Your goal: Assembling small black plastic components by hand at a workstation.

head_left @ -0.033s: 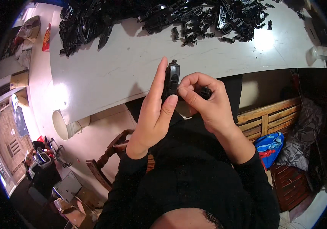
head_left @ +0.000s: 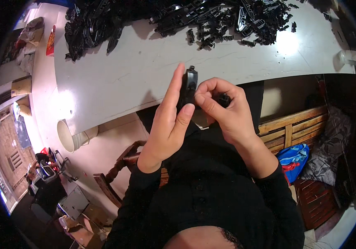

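Upright between the thumb and straight fingers of my left hand [head_left: 166, 124] is a long black plastic part [head_left: 191, 83] with a small knob at its top end. The part stands just beyond the table's near edge. My right hand [head_left: 227, 108] is closed close beside it, thumb and forefinger pinched together near the part's right side. A small black plastic piece [head_left: 224, 99] shows within the curled fingers of that hand. Whether something tiny sits between the pinching fingertips cannot be made out.
A pale table [head_left: 144, 62] spans the far side, bearing a heap of long black parts [head_left: 93, 27] and a pile of small black clips [head_left: 265, 25]. A clear plastic cup [head_left: 352, 59] lies at right. Left stands a white bucket [head_left: 71, 137]; right, a wooden bench [head_left: 294, 126].
The black part in my left hand has turned slightly, showing a smoother face, and shifted a little to the right. My right hand has barely moved.
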